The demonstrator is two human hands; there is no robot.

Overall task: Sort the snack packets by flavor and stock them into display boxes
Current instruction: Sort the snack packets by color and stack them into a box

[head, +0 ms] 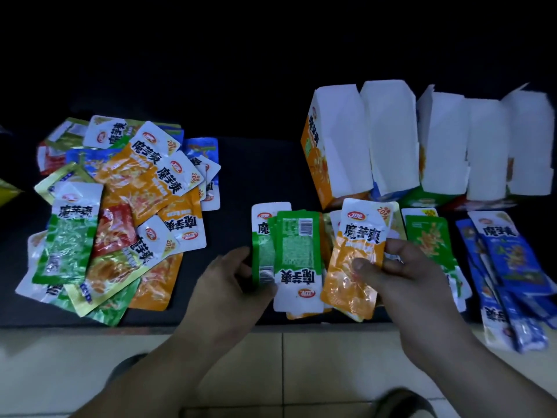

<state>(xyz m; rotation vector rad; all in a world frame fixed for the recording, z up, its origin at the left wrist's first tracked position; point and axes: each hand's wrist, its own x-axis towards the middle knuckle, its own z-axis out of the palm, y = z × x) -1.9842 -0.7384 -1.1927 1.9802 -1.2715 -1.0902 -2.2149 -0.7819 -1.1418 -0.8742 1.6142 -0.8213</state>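
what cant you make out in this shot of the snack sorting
Head view only:
- Insides of the display boxes: their white flaps face the camera and hide any contents.
- Lower packets in the mixed pile: covered by those on top.
- Small print on the green packets in the left hand: too small.
- Packets under the orange packet: hidden by it and the right hand.
- Blue packets: blurred near the frame edge.

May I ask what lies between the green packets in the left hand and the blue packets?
In the head view, the orange packets that the right hand grips, then another green pile lying flat.
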